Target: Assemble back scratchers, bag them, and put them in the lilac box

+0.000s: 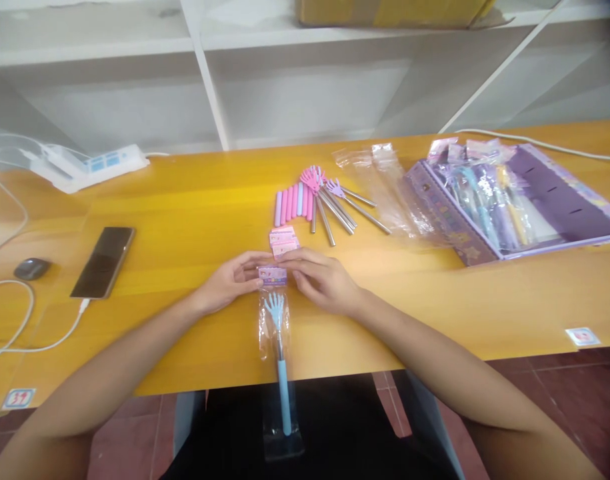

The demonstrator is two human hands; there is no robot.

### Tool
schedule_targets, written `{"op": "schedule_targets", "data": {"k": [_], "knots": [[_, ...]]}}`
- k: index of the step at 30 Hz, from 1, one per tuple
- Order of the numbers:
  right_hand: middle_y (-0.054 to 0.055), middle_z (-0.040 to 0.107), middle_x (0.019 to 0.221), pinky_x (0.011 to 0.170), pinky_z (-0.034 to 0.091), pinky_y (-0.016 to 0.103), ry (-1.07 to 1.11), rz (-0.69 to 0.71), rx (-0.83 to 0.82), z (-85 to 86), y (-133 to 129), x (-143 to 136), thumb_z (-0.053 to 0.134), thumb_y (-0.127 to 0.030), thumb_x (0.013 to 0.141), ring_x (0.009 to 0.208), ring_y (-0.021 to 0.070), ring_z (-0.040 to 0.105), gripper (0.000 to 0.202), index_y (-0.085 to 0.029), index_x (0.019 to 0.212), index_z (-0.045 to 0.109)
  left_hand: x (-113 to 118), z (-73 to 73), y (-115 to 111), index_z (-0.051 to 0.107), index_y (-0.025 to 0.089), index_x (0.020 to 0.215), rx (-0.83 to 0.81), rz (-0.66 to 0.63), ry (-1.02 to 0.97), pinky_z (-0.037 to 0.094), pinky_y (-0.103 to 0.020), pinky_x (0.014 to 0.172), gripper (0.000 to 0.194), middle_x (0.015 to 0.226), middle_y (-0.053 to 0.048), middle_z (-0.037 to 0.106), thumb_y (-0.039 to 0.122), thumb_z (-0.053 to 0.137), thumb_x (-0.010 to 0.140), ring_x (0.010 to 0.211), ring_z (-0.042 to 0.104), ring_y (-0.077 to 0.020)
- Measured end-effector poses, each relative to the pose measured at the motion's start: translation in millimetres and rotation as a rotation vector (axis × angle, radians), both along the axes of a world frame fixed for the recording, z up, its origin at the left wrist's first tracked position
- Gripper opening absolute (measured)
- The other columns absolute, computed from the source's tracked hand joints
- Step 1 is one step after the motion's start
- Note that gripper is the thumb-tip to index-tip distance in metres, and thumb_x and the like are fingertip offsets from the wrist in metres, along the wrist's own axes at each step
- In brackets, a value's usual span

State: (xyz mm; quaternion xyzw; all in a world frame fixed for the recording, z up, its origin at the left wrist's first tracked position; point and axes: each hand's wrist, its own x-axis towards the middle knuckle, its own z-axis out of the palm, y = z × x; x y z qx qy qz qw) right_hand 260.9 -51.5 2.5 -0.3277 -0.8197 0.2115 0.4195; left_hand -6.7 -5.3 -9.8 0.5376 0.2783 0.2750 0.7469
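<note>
A purple-and-pink header card [272,277] sits at the top of a clear plastic bag [263,333]. Inside the bag lies a light blue back scratcher [283,387], its hand-shaped end toward the card and its handle past the table's front edge. My left hand [228,283] pinches the card's left side, thumb at its lower corner. From the right, my right hand [327,279] grips the card's upper right, its fingers partly hiding the top edge. Just beyond my fingertips is a small stack of pink cards [283,239].
Behind the cards lie pink and lilac handles [291,205] and metal rods with hand-shaped heads [335,203]. Clear bags [397,193] lie beside a purple display box [477,233] holding bagged scratchers. At left are a phone [103,262] on a cable, a dark earbud case [32,268] and a power strip [92,170].
</note>
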Motion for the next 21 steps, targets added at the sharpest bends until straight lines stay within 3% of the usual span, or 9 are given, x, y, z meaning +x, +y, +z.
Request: {"op": "schedule_targets", "data": {"k": [3,15,21], "knots": [[0.009,0.071,0.132,0.105,0.063,0.042,-0.006,0.021,0.008,-0.8,-0.2,-0.2,0.051,-0.01,0.103,0.124,0.0214,0.069,0.038,-0.023,0.135,0.068,-2.5,-3.9,0.9,0.068,0.024,0.141,0.036,-0.013,0.1,0.049,-0.047,0.117,0.05,0.142,-0.015,0.072,0.026,0.082,0.093,0.132,0.068,-0.0297],[0.01,0.071,0.13,0.104,0.063,0.041,0.0,0.055,0.025,2.4,-1.8,0.4,0.05,-0.008,0.102,0.124,0.0206,0.069,0.037,-0.022,0.132,0.067,-2.1,1.9,0.1,0.063,0.024,0.144,0.074,-0.037,0.151,0.055,-0.04,0.106,0.051,0.13,-0.013,0.078,0.031,0.078,0.096,0.12,0.074,-0.0268],[0.01,0.073,0.121,0.093,0.064,0.033,0.005,0.091,0.031,2.0,-1.4,1.2,0.05,-0.006,0.1,0.113,0.0179,0.072,0.033,-0.018,0.125,0.069,-1.0,3.3,-0.2,0.067,0.022,0.132,0.112,-0.02,0.19,0.055,-0.036,0.103,0.038,0.127,-0.01,0.076,0.032,0.078,0.097,0.115,0.074,-0.0215]]}}
